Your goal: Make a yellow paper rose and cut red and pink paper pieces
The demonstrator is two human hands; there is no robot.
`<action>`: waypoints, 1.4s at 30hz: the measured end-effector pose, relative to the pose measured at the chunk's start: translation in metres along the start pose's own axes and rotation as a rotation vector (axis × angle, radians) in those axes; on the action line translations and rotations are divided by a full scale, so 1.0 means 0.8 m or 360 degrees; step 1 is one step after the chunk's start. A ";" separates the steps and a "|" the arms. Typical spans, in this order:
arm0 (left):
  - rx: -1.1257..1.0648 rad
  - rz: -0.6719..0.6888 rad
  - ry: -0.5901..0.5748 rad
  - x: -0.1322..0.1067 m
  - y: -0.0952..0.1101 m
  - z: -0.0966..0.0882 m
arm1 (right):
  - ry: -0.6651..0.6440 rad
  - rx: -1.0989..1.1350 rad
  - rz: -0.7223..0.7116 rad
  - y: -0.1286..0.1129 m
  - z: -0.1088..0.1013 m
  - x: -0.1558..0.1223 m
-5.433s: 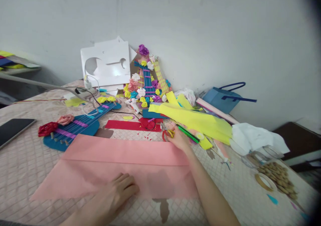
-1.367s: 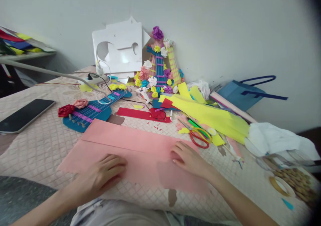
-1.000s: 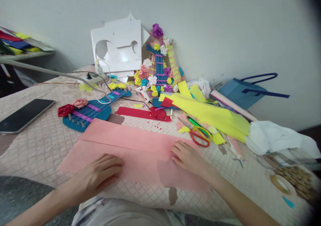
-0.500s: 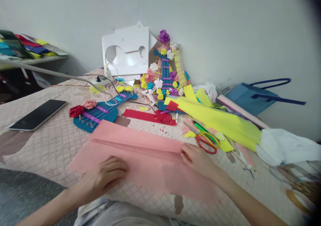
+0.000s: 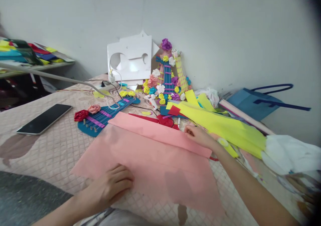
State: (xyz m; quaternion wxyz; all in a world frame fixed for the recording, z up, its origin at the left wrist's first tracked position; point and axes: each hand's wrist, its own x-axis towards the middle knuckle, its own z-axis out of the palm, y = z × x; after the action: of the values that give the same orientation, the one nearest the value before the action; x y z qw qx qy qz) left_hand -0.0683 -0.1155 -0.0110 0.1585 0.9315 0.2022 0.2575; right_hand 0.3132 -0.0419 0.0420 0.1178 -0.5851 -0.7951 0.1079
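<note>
A large pink paper sheet (image 5: 152, 155) lies on the quilted bed cover (image 5: 47, 149) in front of me. My left hand (image 5: 110, 187) rests flat on the sheet's near edge with fingers stretched out. My right hand (image 5: 199, 135) pinches the sheet's far right part, where a long flap is folded over. Under that flap the handle of the red scissors (image 5: 213, 158) just shows.
A blue paper guitar (image 5: 100, 117) with paper roses lies to the left, a dark tablet (image 5: 45, 118) further left. Behind are red paper strips (image 5: 165, 119), a glue gun (image 5: 151, 100), decorated guitars (image 5: 167, 75), white cardboard (image 5: 130, 60), yellow sheets (image 5: 218, 124), a blue bag (image 5: 253, 102).
My right hand moved away from me, carrying the pink sheet's flap back so the sheet lies wider and covers the scissors and red strip. My left hand stayed pressed on the near edge.
</note>
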 end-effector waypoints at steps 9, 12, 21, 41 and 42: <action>-0.0038 0.0044 -0.0160 0.033 0.001 -0.003 | -0.0009 0.0067 0.0024 0.046 0.005 0.011; 0.0168 -0.0077 0.0007 0.041 -0.029 -0.021 | 0.0010 0.0110 0.0049 0.052 0.008 0.010; 0.0351 -0.0255 0.0060 0.025 -0.087 -0.051 | -0.0042 0.0225 0.0103 0.052 0.017 -0.025; 0.0698 -0.0782 0.0169 0.096 -0.190 -0.067 | 0.0551 0.0116 0.0119 0.042 -0.001 -0.031; 0.0752 -0.0838 0.0135 0.106 -0.198 -0.068 | 0.0557 0.0159 0.0090 0.034 0.002 -0.033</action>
State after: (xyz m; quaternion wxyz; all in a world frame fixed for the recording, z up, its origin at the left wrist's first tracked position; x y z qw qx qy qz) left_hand -0.0777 0.0711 0.0052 -0.0089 0.8468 0.4957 0.1925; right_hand 0.3449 -0.0592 0.0305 0.2802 -0.6105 -0.7393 0.0470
